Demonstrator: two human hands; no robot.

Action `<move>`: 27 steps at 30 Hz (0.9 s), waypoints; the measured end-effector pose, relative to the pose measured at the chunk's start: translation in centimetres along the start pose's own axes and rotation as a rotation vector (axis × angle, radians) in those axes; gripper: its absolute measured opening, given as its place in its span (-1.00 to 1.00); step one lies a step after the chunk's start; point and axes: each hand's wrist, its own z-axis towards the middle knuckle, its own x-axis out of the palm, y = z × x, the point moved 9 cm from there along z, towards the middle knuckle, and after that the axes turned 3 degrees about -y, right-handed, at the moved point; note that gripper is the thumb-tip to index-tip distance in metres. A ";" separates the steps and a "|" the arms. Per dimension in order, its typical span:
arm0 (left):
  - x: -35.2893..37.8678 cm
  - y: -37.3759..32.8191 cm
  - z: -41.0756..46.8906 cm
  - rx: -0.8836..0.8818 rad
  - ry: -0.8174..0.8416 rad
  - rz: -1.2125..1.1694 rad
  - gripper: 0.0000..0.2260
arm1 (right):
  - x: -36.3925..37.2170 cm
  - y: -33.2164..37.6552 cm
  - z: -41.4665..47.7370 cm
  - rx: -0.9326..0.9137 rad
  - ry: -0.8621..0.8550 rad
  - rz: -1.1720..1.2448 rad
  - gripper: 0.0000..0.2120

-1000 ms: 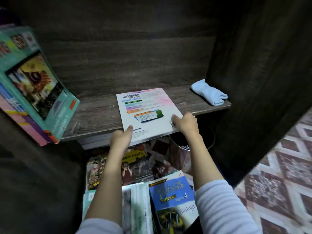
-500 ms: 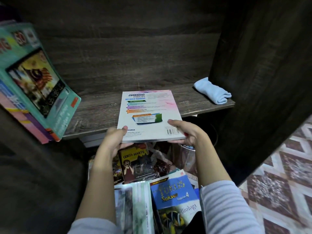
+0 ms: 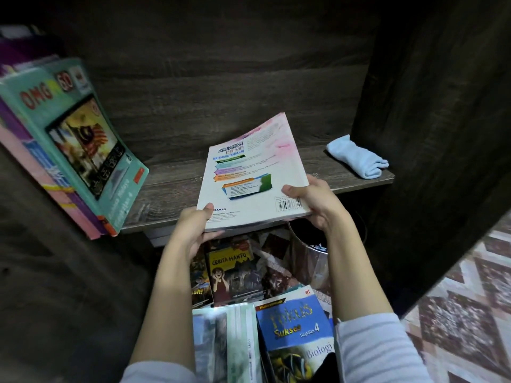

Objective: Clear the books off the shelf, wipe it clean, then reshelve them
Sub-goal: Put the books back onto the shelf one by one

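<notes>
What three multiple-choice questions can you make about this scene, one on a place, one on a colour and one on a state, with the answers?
1. Where does the light blue cloth lie?
A. At the right end of the shelf
B. On the floor
C. On top of a book

2. What colour is the cover of the Biology book?
A. Red
B. Blue
C. Black

3. How is the white workbook held?
A. It lies flat, untouched
B. Both hands grip its near edge, with the far edge raised
C. One hand alone carries it

Answers: 1 A, the cloth rests at the shelf's right end. 2 B, its cover is blue with a yellow title. 3 B, the left hand and right hand each pinch a near corner.
</notes>
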 end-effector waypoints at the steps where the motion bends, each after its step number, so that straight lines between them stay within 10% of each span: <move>1: -0.2 -0.3 0.0 0.005 0.005 -0.008 -0.87 | 0.2 0.5 -0.2 -0.035 0.000 0.005 -0.72; 8: -3.5 -6.6 -0.3 0.347 -0.302 0.491 -0.54 | 4.4 4.2 -1.8 -0.286 0.035 -0.034 -0.69; 19: -1.6 -22.6 -7.9 0.872 -0.253 0.373 -0.08 | 15.1 4.0 -7.9 -0.790 -0.085 -0.392 -0.58; 27: -7.0 -23.5 -12.4 1.184 -0.522 0.568 -0.18 | 22.1 1.6 -12.2 -1.080 -0.091 -0.402 -0.56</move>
